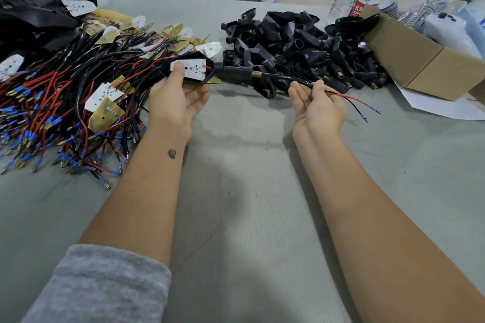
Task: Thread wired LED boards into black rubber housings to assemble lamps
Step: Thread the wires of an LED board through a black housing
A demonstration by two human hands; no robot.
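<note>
Left hand (181,98) grips the wedge-shaped black rubber housing (190,71), white LED board (189,69) up, stem pointing right; right hand (319,107) pinches its black sheathed wire (288,78).

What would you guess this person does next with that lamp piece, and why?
Probably a last tug on the cable with the right hand, while the left hand's thumb presses the LED board flat. The board already sits in the black housing and the cable exits the stem, so only seating seems left.
</note>
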